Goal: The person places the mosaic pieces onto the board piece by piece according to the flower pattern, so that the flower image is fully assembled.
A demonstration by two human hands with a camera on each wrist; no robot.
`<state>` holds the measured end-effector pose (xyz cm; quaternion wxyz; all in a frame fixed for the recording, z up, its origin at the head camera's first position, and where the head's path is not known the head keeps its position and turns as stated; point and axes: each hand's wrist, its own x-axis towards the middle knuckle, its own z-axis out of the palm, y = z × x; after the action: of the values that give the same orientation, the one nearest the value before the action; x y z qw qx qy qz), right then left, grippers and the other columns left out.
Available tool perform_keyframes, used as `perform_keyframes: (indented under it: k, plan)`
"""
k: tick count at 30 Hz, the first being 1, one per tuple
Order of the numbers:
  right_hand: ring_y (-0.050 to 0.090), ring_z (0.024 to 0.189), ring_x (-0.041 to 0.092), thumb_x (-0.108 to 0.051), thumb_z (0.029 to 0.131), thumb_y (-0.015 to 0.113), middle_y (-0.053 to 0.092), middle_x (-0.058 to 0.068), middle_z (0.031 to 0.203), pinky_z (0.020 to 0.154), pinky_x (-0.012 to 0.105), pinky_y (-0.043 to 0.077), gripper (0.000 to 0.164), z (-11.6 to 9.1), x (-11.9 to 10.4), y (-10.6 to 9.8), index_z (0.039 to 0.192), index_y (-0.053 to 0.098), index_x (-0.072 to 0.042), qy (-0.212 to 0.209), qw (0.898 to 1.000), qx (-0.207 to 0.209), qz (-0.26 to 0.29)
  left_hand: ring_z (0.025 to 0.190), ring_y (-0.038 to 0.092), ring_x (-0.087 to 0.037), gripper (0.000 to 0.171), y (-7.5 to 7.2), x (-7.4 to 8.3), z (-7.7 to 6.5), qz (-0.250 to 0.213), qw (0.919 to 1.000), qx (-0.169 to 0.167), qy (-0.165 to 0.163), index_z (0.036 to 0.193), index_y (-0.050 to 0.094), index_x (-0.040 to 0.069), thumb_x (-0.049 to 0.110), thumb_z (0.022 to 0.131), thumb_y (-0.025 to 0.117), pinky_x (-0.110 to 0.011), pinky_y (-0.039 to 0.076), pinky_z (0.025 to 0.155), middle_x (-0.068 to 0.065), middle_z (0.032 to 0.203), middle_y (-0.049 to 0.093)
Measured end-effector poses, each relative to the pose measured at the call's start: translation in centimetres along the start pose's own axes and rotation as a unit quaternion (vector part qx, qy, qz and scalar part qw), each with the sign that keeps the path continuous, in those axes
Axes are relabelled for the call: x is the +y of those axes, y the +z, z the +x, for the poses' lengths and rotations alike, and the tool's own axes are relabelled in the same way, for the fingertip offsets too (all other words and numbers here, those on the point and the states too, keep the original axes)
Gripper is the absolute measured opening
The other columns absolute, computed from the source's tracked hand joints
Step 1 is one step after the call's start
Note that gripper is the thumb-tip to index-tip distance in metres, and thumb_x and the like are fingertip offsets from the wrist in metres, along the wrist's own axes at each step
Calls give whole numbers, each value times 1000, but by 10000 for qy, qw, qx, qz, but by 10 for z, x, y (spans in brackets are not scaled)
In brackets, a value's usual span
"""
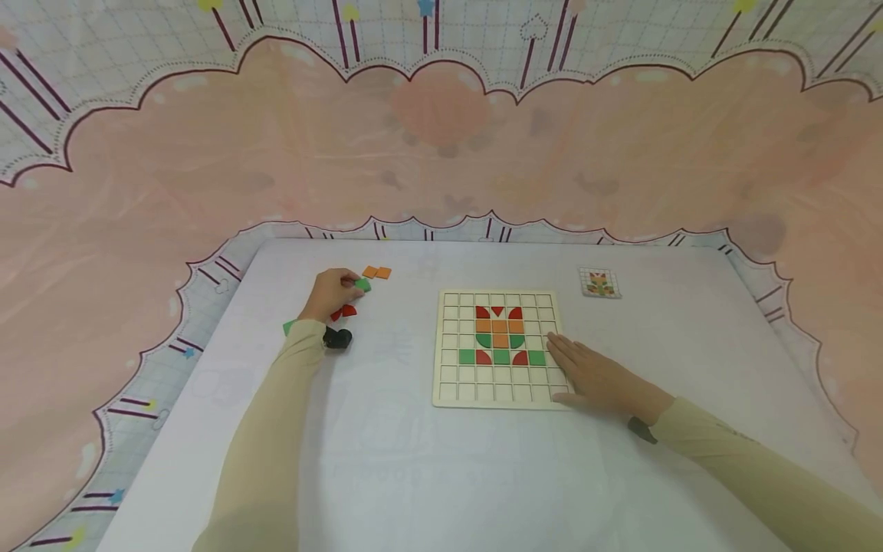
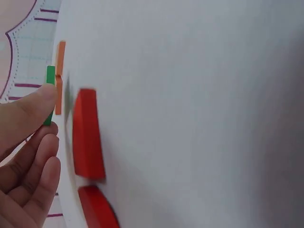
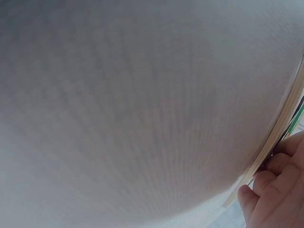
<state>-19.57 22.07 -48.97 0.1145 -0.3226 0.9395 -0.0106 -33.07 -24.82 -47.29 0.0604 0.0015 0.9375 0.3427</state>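
My left hand (image 1: 329, 294) pinches a green tile (image 2: 50, 76) between thumb and fingers, above the left part of the table. Just beyond it lie two orange square tiles (image 1: 383, 273). Red curved-edged tiles (image 1: 349, 310) lie below the hand; the left wrist view shows two of them, close up. My right hand (image 1: 599, 377) rests with straight fingers along the right edge of a pale wooden grid board (image 1: 469, 395). Red, orange and green tiles (image 1: 500, 326) form a pattern in several of the board's cells. In the right wrist view the fingers touch the board's rim (image 3: 270, 145).
A small pattern card (image 1: 600, 283) with a flower-like design lies at the back right. Partly hidden by the left wrist is another green piece (image 1: 288, 327). The white table (image 1: 386, 475) meets a patterned cloth (image 1: 441, 169) at the back.
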Motion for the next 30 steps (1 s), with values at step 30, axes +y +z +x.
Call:
perform_keyframes:
  k: [30]
  plan:
    - [17, 145, 30, -58, 90, 48, 14, 13, 158, 115, 44, 25, 86, -2, 0, -3, 149, 18, -3, -50, 10000, 11, 27, 93, 58, -18, 33, 85, 104, -67, 54, 9724, -830, 2182, 107, 68, 5, 16, 77, 76, -31, 50, 87, -6, 102, 67]
